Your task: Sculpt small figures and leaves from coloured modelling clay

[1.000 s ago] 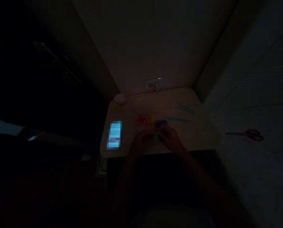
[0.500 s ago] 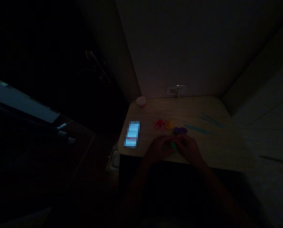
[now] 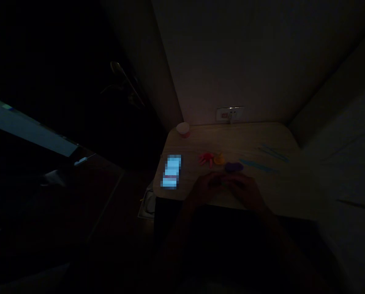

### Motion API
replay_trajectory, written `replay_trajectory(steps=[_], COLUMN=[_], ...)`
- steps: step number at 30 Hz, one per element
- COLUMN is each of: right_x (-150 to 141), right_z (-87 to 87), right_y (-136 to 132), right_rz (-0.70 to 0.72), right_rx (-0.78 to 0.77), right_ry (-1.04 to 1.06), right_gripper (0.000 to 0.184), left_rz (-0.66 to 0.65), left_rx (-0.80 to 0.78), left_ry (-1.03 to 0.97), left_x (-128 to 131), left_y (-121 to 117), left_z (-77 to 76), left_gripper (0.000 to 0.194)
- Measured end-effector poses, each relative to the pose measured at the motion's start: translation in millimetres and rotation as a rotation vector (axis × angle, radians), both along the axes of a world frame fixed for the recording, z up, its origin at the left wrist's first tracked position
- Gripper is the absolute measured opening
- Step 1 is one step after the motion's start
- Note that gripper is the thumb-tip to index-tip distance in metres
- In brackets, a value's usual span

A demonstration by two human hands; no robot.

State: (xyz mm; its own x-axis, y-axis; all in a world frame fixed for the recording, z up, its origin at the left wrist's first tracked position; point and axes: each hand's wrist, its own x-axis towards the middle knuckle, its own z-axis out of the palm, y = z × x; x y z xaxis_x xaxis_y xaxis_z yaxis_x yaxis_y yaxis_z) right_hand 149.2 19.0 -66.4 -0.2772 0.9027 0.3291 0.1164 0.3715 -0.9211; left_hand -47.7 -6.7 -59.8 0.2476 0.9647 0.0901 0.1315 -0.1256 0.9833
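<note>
One purple lump (image 3: 234, 167), just beyond right hand (image 3: 246, 190); left hand (image 3: 203, 188) alongside; fingers (image 3: 234, 179) curled (clamped or not, can't tell).

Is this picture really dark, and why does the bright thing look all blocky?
Head view: very dim, nearly black at left; the glowing phone is brightest, its screen covered by coarse squares; the left hand and right hand are shadowy, fingers hard to tell; the blue strips look faint.

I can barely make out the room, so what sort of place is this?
Probably a dim home or bedroom corner: a pale wood-look table with rounded corners, a white wall socket panel behind it, and a lit, blurred-out phone.
</note>
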Motion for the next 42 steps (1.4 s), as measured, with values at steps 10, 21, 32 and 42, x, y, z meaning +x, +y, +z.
replay_trajectory(steps=[10,21,32,42], right_x=[-3.4,-10.0,-9.7,-8.6], right_z=[-4.0,-3.5,2.3,10.0], right_y=[-1.3,-2.8,-6.4,-7.3], right_rz=[-0.089,0.049,0.129,0.102], right_rx=[-0.029,0.058,0.09,-0.02], right_ry=[-0.015,-0.202,-0.358,-0.194], right_gripper=[0.015,0.04,0.03,0.049], left_rz=[0.122,0.328,0.159,0.102], left_rx=[-0.043,-0.049,0.193,0.093], left_ry=[-0.075,-0.195,0.073,0.13], left_x=[-2.2,-12.7,-11.0,-11.6], left_y=[1.9,9.2,9.1,4.9], left_z=[-0.2,-2.6,2.0,3.7], left_gripper=[0.041,0.047,0.028,0.05])
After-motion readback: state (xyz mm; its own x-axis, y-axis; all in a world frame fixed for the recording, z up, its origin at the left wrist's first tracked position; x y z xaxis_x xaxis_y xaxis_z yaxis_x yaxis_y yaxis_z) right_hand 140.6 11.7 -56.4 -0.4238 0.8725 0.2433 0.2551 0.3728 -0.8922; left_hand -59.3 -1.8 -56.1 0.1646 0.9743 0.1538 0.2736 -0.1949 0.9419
